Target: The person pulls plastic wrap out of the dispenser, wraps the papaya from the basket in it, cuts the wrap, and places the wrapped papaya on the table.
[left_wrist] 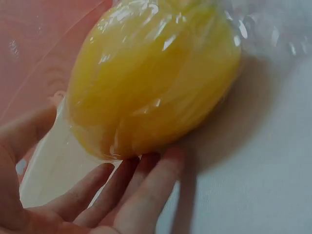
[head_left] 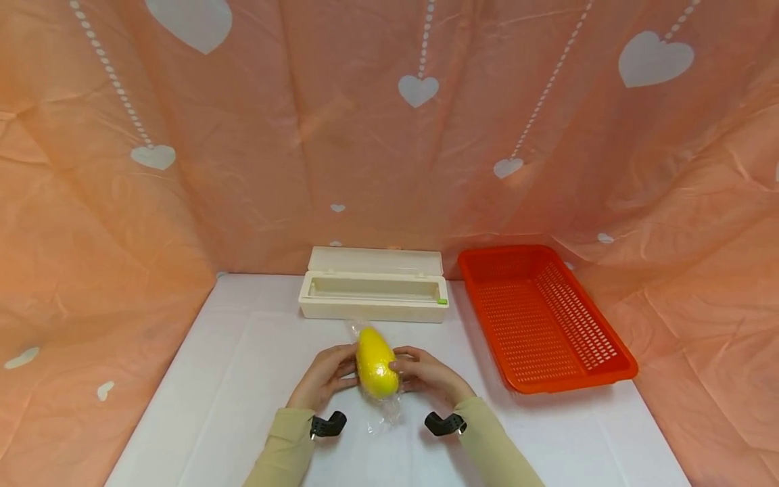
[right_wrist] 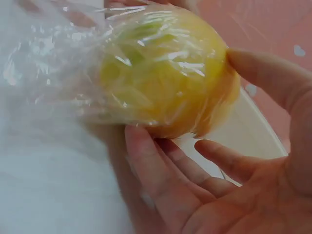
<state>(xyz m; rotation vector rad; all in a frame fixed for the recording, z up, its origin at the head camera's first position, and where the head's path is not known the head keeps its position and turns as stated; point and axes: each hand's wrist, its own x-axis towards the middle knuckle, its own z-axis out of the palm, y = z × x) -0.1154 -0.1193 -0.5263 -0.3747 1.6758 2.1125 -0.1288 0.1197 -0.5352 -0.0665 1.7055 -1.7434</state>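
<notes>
A yellow mango-like fruit [head_left: 376,365], wrapped in clear plastic film, is held up between both hands over the white table. Loose film sticks out at both its ends, and a greenish patch shows through the wrap in the right wrist view. My right hand [head_left: 431,373] holds the fruit, its thumb on the side and its fingers [right_wrist: 146,151] underneath. On the other side my left hand [head_left: 328,375] supports it with extended fingertips [left_wrist: 170,161] against the underside, the thumb standing a little apart. The fruit hides part of both hands' fingers in the head view.
Behind the hands stands a long cream cling film box [head_left: 374,310] with its lid raised and a green slider [head_left: 442,302] at its right end. A red perforated plastic basket [head_left: 487,331] lies at the right. An orange curtain [head_left: 365,162] borders the table.
</notes>
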